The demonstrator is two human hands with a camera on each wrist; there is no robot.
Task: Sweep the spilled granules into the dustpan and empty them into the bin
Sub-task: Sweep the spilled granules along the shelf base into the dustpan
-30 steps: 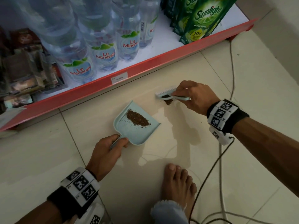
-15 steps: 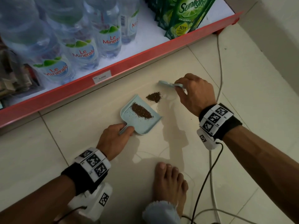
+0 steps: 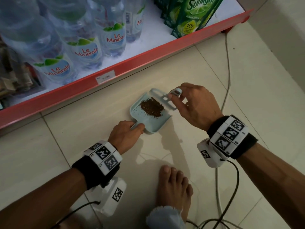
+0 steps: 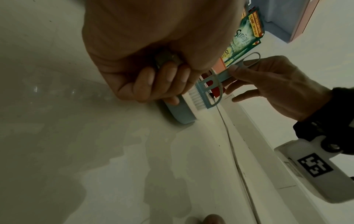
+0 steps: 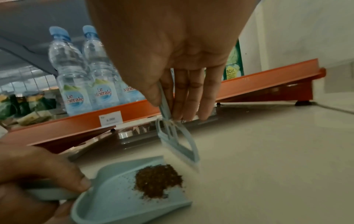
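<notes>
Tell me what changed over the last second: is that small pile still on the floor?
No. The right hand swept the brush toward the dustpan, and the small floor pile has joined the granules in the pan. The brush now sits at the pan's open edge. The left hand still grips the dustpan handle, and the pan remains on the floor tile.

A small shop: low red-edged shelf [image 3: 148, 58] with a price tag [image 3: 105, 77], rows of Le Minerale water bottles [image 3: 85, 52], Sunlight dish-soap pouches [image 3: 191, 15], tiled floor [image 3: 247, 90].
</notes>
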